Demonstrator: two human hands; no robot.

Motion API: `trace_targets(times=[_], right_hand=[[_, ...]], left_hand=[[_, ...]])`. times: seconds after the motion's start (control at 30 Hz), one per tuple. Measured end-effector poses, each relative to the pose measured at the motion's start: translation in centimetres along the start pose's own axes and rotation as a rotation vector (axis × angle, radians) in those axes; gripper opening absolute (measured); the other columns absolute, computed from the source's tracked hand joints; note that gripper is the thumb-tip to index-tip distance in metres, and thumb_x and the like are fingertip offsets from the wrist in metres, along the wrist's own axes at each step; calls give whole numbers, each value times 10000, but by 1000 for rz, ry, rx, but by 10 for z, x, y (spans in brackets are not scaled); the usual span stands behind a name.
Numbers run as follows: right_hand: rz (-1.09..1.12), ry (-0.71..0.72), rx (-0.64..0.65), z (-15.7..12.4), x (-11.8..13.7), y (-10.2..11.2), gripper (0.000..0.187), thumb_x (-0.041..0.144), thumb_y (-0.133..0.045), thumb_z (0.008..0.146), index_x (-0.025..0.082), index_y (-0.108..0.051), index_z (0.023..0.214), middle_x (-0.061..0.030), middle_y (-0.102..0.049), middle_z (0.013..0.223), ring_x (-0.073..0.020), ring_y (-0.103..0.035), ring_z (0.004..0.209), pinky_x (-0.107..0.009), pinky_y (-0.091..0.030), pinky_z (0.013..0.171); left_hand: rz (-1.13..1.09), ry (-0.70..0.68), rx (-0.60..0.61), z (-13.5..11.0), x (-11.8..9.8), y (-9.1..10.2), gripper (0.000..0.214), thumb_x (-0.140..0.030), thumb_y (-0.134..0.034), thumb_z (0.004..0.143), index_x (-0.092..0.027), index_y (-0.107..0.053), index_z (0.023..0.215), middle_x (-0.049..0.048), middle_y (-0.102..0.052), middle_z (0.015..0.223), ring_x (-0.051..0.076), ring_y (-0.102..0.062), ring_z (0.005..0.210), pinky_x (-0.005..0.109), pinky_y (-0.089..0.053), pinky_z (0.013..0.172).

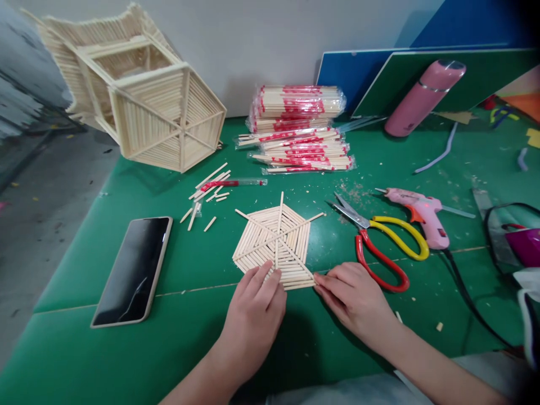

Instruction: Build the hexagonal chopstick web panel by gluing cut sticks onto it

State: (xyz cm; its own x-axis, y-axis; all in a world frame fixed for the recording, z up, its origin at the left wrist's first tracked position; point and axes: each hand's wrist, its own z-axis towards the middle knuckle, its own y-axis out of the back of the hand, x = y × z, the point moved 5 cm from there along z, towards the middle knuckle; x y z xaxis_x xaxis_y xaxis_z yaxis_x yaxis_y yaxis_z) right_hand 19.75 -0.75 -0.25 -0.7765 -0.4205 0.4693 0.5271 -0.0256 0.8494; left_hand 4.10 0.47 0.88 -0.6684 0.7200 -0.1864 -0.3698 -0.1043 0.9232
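A flat hexagonal panel of wooden sticks (pixel 257 233) lies on the table, with crossed sticks over its rows and three stick ends jutting past its far edges. My left hand (pixel 257 306) is closed over the panel's near-left edge, fingertips pressing on its sticks and hiding that corner. At the near-right corner, my right hand (pixel 352 298) pinches the end of the front-edge stick (pixel 297 286). Beside the right hand lie scissors (pixel 365 225) with one red and one yellow handle, blades apart. A pink glue gun (pixel 422 214) rests farther right, a glue stick in its back.
A larger stick-built structure (pixel 169 121) stands back left. Wrapped chopstick bundles (pixel 301 126) lie at the back, near a pink bottle (pixel 424 101). Cut sticks (pixel 211 183) and a red pen (pixel 234 183) lie behind the phone (pixel 133 270). The glue gun's cord (pixel 472 298) runs right.
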Motion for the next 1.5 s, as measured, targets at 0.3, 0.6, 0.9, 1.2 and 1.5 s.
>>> trace_targets(times=[0.3,0.6,0.9,1.2,1.5], right_hand=[[18,-15,1,1,-1,2,169,201,-483,847,166,-631,920,-40,-588,699,-142,-504,657,-293,-360,617],[44,-38,15,3,-1,4,159,197,-480,848,163,-625,904,-34,-581,702,-139,-497,657,-293,-352,616],[38,-6,22,3,0,4,158,179,-479,837,156,-619,907,-36,-572,692,-141,-487,649,-293,-352,611],[-49,38,44,0,0,0,173,177,-468,847,147,-612,938,-33,-581,695,-140,-480,652,-300,-360,630],[-77,41,43,0,1,0,186,181,-455,854,150,-615,943,-41,-589,695,-149,-478,662,-310,-371,638]], left_hand=[[-62,61,-48,2,0,5,136,-103,-471,816,-139,-601,831,85,-650,966,260,-554,1021,417,-425,836],[2,71,-20,1,-2,2,186,-121,-411,849,-146,-595,860,65,-645,1003,239,-548,1037,378,-384,860],[15,57,1,-1,-2,1,211,-109,-400,848,-130,-586,945,69,-639,1029,240,-529,1056,384,-349,888],[-15,58,-18,-2,0,1,189,-103,-416,842,-137,-585,919,76,-644,1009,243,-528,1063,388,-353,900],[-19,49,-11,-2,-3,2,177,-82,-417,819,-146,-581,837,100,-639,995,267,-530,1063,416,-401,855]])
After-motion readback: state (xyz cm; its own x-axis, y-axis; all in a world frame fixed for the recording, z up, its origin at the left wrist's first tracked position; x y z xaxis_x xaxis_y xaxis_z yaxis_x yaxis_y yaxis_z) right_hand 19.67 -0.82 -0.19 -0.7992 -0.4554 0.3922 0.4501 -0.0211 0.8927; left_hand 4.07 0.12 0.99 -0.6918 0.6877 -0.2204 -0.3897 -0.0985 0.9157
